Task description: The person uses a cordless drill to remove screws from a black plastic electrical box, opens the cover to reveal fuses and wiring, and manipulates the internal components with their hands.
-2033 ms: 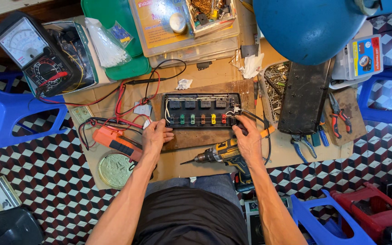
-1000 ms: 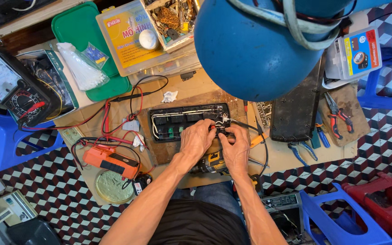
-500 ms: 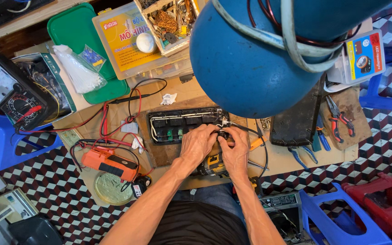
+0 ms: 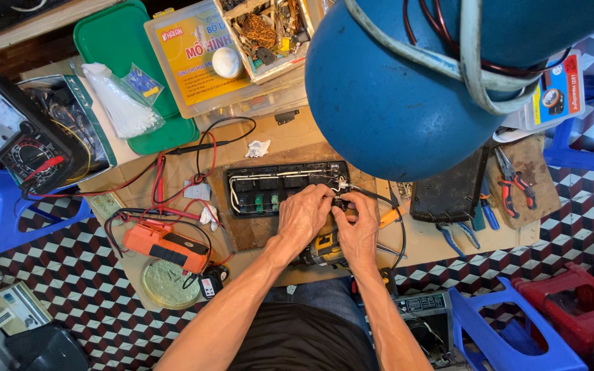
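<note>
Black plastic, the opened power strip (image 4: pixel 280 189) lies at the surface's (image 4: pixel 441 244) centre, long axis running nine to three o'clock, wired innards facing up. Both the left hand (image 4: pixel 302 214) and right hand (image 4: pixel 359 230) pinch small wiring at its three o'clock end with narrowed fingers. A yellow drill (image 4: pixel 324 247) lies beneath.

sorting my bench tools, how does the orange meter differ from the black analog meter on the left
The orange meter is slim, bright orange and lies near the front edge of the bench among red and black leads. The black analog meter is larger, black, with a pale needle dial, and sits at the far left, partly over the edge. The orange meter's face shows no dial from here; the analog meter's does. Both lie flat, away from the hands.
</note>
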